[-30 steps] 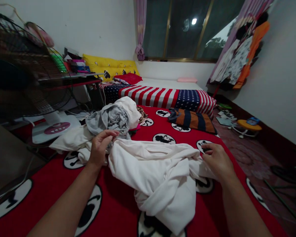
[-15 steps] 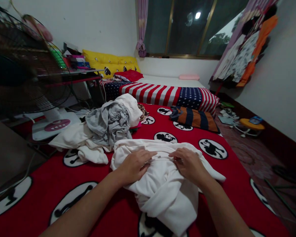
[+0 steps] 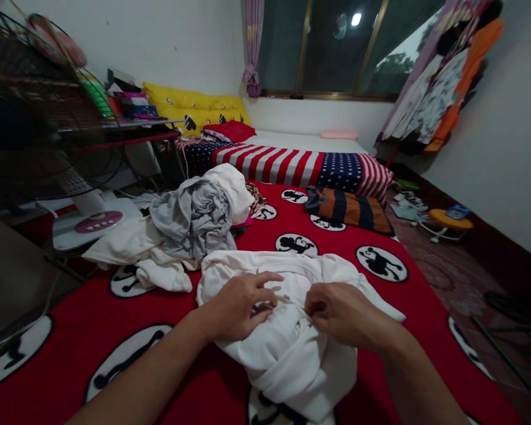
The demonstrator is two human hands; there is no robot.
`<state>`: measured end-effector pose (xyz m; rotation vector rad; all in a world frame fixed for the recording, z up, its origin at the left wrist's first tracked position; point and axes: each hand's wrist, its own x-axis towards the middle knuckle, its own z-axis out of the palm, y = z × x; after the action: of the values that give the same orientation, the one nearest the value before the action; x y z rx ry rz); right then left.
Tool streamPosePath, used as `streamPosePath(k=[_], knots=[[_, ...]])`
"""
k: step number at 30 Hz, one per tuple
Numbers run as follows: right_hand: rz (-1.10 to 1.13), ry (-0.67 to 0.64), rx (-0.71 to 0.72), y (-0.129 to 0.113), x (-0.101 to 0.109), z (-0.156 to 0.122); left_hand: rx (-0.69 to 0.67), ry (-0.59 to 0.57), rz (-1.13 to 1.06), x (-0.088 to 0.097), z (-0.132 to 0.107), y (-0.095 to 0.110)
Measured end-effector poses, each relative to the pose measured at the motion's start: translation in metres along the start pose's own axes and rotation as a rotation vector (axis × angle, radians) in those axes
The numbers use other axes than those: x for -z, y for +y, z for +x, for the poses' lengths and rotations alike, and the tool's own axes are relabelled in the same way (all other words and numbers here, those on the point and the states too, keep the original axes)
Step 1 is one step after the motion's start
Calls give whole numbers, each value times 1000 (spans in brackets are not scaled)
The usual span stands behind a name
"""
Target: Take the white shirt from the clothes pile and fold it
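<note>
A white shirt [image 3: 292, 369] lies crumpled before me on a red blanket [image 3: 194, 366] with black-and-white round prints. My left hand [image 3: 241, 304] rests on the shirt's left side near the neckline, fingers spread and slightly bent. On the other side of the neckline, my right hand [image 3: 347, 313] has its fingers curled together, pinching the white cloth. Left of the shirt is a heap with a grey garment [image 3: 194, 218] on top and white cloth [image 3: 133, 248] beneath. Beyond, a folded brown-and-navy striped garment [image 3: 349, 209] lies flat.
A floor fan [image 3: 88, 218] stands close on the left, beside a desk [image 3: 133, 127] with boxes. At the back is a bed with a stars-and-stripes cover [image 3: 283, 165]. Clothes hang at right; a yellow stool [image 3: 449, 218] stands on the floor.
My right hand has moved slightly down and closed its fingers into a pinch on the cloth. My left hand has shifted slightly left and its fingers have spread.
</note>
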<state>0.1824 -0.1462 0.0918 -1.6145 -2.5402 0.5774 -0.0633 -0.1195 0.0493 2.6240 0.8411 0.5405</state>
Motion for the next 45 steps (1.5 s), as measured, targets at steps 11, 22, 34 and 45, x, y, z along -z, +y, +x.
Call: streamPosePath(k=[11,22,34,45], knots=[[-173,74,-157,5,-22,22,23,-41,7,-7,0,-1],[-152,103,-269,11,-20,22,61,-45,-19,-8,2,0],[-32,355,-464,46,17,-4,68,256,117,11,0,-13],[-124,226,-559,50,18,-3,288,280,325,22,-16,-61]])
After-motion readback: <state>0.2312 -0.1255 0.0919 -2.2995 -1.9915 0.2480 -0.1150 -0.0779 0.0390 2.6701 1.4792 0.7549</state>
